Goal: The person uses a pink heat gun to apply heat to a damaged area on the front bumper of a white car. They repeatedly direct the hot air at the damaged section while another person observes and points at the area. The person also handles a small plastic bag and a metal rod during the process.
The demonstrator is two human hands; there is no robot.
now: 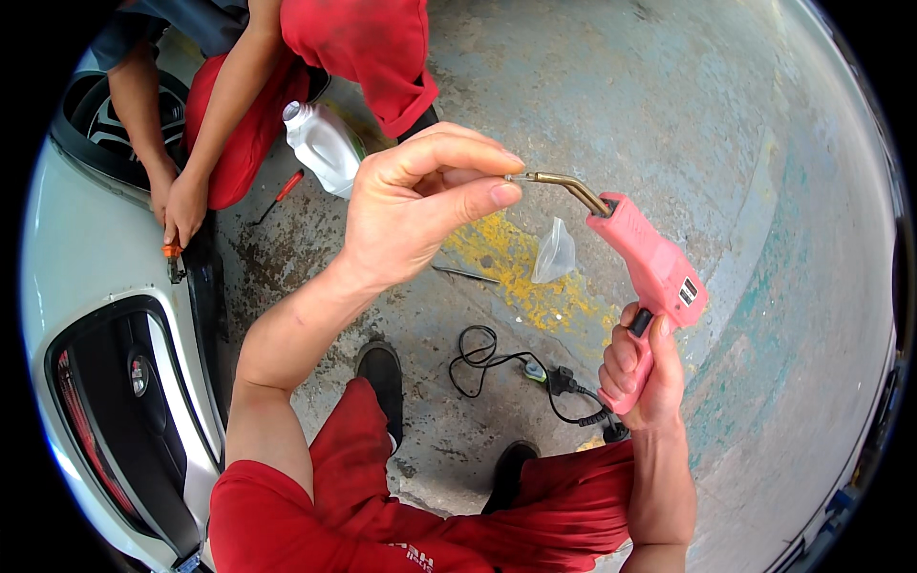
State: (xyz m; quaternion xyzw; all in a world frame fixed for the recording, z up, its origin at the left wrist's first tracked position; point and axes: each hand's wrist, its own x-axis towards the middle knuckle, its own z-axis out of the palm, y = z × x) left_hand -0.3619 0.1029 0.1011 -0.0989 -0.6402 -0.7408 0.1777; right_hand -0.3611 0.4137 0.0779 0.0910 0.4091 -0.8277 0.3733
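Note:
My right hand (645,368) is wrapped round the handle of a pink hot stapler (659,263), a plastic-welding gun, with the thumb up along its grip. Two bent brass-coloured prongs (576,188) reach out from its nose toward the left. At their tip, my left hand (401,205) pinches a small silvery metal staple (519,177) between thumb and forefinger. The staple meets the prong ends; its far part is hidden by the fingertips. The gun is held in the air above the floor.
A white car bumper (105,229) fills the left side. There, a co-worker's hands (181,205) hold an orange-handled cutting tool (173,256). On the floor lie a white jug (325,148), red screwdriver (284,191), clear bag (555,253), thin rod (466,274) and black cable (478,358).

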